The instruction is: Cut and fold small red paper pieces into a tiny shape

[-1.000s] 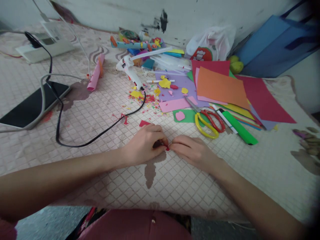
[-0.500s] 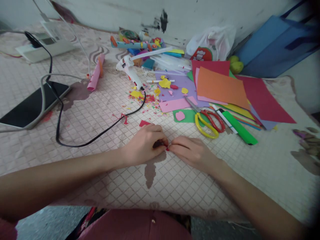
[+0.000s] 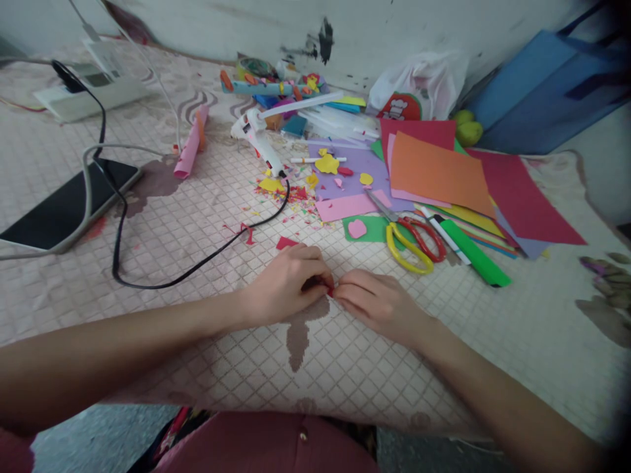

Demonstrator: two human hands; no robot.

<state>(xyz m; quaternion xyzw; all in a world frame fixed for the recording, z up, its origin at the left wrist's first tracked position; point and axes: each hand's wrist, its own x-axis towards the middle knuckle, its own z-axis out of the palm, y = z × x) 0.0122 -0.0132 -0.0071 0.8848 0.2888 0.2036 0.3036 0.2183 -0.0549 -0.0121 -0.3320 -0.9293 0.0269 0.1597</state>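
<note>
My left hand (image 3: 286, 286) and my right hand (image 3: 377, 302) meet fingertip to fingertip on the quilted cloth (image 3: 197, 223). Between the fingertips both hands pinch a small red paper piece (image 3: 330, 291), mostly hidden by the fingers. A red paper scrap (image 3: 284, 243) lies just beyond my left hand. Yellow-and-red scissors (image 3: 409, 243) rest a little past my right hand, next to a green marker (image 3: 476, 253).
A white glue gun (image 3: 259, 141) with a black cord (image 3: 197, 263) lies at the back centre among paper scraps. Coloured paper sheets (image 3: 438, 171) spread at the right. A phone (image 3: 64, 203) lies left, a pink paper roll (image 3: 190, 148) behind it, a blue bag (image 3: 537, 92) far right.
</note>
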